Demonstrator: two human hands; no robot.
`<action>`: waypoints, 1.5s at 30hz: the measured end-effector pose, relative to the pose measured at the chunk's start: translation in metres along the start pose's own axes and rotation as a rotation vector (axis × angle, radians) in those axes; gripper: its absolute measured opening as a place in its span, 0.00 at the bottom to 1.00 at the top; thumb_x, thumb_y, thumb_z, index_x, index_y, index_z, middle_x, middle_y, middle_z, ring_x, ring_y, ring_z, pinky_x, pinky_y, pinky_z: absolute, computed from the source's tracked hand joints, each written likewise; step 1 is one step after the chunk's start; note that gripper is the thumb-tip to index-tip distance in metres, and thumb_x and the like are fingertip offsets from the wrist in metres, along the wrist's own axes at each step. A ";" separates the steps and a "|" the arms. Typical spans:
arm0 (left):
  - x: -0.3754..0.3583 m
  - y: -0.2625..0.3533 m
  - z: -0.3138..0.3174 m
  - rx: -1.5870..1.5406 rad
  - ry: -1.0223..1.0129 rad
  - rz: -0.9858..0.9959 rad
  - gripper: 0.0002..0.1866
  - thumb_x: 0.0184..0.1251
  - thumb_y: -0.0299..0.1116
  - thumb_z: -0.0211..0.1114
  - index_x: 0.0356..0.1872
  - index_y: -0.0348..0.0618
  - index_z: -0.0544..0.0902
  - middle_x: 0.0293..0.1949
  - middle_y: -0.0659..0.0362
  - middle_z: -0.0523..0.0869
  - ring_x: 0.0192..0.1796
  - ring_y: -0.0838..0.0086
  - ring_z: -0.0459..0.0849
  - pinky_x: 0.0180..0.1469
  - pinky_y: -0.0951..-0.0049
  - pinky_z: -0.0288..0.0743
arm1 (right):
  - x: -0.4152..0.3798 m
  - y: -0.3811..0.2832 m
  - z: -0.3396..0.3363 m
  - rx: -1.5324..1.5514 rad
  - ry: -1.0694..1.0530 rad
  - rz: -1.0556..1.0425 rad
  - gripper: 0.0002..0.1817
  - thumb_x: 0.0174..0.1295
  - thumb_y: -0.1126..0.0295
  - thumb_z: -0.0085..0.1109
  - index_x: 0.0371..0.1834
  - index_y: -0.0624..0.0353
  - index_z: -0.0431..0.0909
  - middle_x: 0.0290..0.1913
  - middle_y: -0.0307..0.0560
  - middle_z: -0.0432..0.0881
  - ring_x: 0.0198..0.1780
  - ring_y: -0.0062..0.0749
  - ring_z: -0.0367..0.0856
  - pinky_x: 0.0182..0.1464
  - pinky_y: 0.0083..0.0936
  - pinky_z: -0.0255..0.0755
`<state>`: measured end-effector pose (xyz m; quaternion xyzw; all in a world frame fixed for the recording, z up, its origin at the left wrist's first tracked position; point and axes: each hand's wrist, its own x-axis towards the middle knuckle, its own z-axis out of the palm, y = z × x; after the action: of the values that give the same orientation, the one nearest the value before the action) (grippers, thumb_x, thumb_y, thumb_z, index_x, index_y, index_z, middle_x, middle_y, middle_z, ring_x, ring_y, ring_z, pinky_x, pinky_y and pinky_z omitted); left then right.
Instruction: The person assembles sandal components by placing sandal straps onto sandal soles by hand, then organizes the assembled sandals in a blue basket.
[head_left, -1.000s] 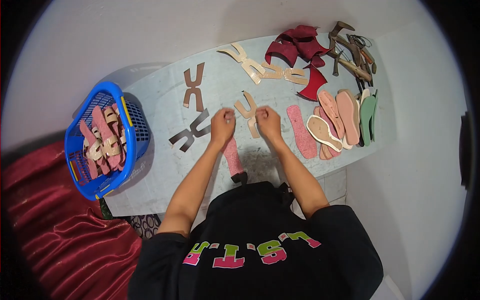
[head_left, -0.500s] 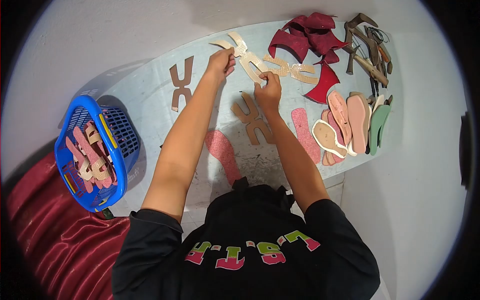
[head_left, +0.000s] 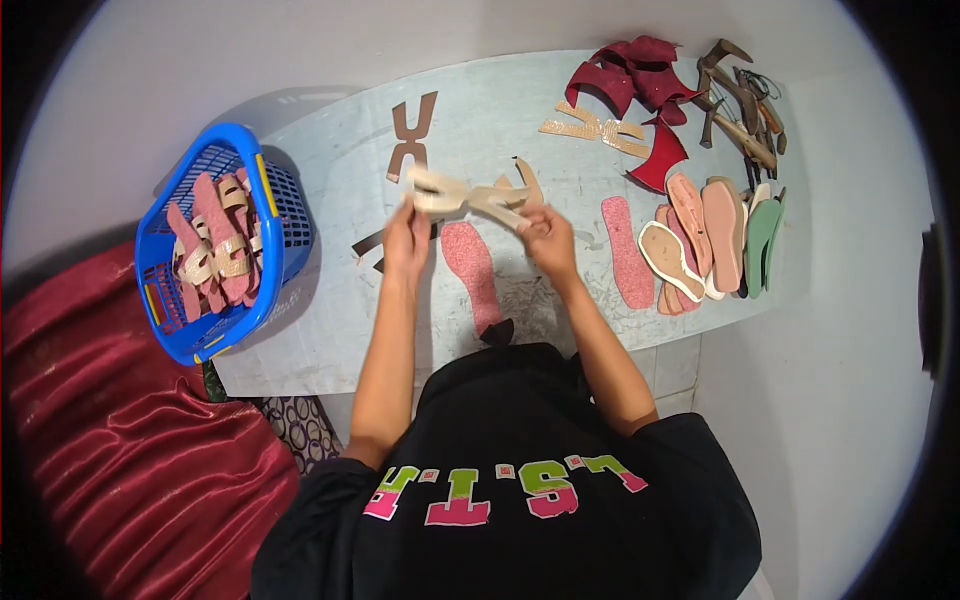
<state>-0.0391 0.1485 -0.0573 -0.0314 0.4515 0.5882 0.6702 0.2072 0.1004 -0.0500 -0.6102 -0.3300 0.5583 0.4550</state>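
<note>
Between my two hands, above the table, is a cream X-shaped sandal upper, slightly blurred. My left hand is closed on its left end, and my right hand pinches its right end. Behind it, partly hidden, lies a brown X-shaped piece. Another brown X-shaped piece lies flat farther back. Below the held upper is a pink speckled insole, toe end away from me. Dark strips show beside my left wrist. A second cream upper lies at the back.
At left stands a blue basket with pink sandals in it. On the right are another pink insole, several soles, dark red pieces and a pile of hammers and tools. Red satin cloth hangs front left.
Both hands have drawn the cream upper from the back of the table towards me, lifting it. The second cream upper stays at the back. The view has shifted somewhat.
</note>
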 end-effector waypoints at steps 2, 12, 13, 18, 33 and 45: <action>-0.020 -0.024 -0.052 -0.138 0.014 -0.080 0.10 0.75 0.25 0.55 0.50 0.31 0.77 0.45 0.51 0.85 0.44 0.74 0.87 0.45 0.80 0.86 | -0.022 0.016 0.014 -0.160 -0.020 0.099 0.07 0.60 0.78 0.63 0.41 0.66 0.82 0.29 0.39 0.83 0.30 0.16 0.76 0.34 0.17 0.70; -0.081 -0.079 -0.089 0.541 0.237 -0.034 0.11 0.75 0.38 0.57 0.53 0.49 0.76 0.48 0.65 0.80 0.49 0.78 0.76 0.58 0.65 0.69 | -0.044 0.105 0.044 -0.452 -0.052 -0.011 0.11 0.54 0.71 0.66 0.37 0.68 0.81 0.43 0.61 0.77 0.49 0.47 0.78 0.52 0.35 0.72; -0.088 -0.079 -0.082 0.485 0.178 -0.046 0.13 0.76 0.39 0.54 0.55 0.48 0.74 0.56 0.62 0.78 0.56 0.74 0.74 0.60 0.60 0.67 | -0.045 0.102 0.048 -0.490 -0.034 -0.086 0.11 0.55 0.71 0.65 0.36 0.67 0.80 0.37 0.58 0.80 0.42 0.44 0.81 0.48 0.34 0.74; -0.098 -0.072 -0.065 0.576 0.105 -0.083 0.17 0.77 0.40 0.48 0.61 0.45 0.69 0.63 0.58 0.75 0.67 0.67 0.70 0.68 0.49 0.58 | -0.062 0.064 0.056 -0.266 -0.040 0.120 0.08 0.55 0.72 0.64 0.34 0.64 0.78 0.28 0.48 0.82 0.31 0.34 0.81 0.38 0.28 0.74; -0.107 -0.055 -0.060 0.103 -0.055 -0.116 0.13 0.71 0.30 0.61 0.54 0.46 0.74 0.47 0.55 0.84 0.53 0.68 0.82 0.57 0.63 0.76 | -0.075 0.032 0.038 0.226 0.001 0.039 0.09 0.55 0.82 0.66 0.32 0.63 0.74 0.32 0.43 0.81 0.32 0.26 0.81 0.37 0.22 0.77; -0.121 -0.050 -0.032 0.556 -0.133 0.132 0.15 0.71 0.37 0.63 0.53 0.39 0.81 0.42 0.59 0.85 0.45 0.75 0.83 0.51 0.68 0.78 | -0.093 0.001 0.037 0.030 0.073 -0.101 0.10 0.52 0.80 0.69 0.32 0.64 0.75 0.31 0.42 0.81 0.29 0.23 0.80 0.30 0.19 0.73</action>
<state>-0.0041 0.0226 -0.0228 0.2214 0.5516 0.4851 0.6414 0.1559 0.0222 -0.0139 -0.6059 -0.3348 0.5170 0.5034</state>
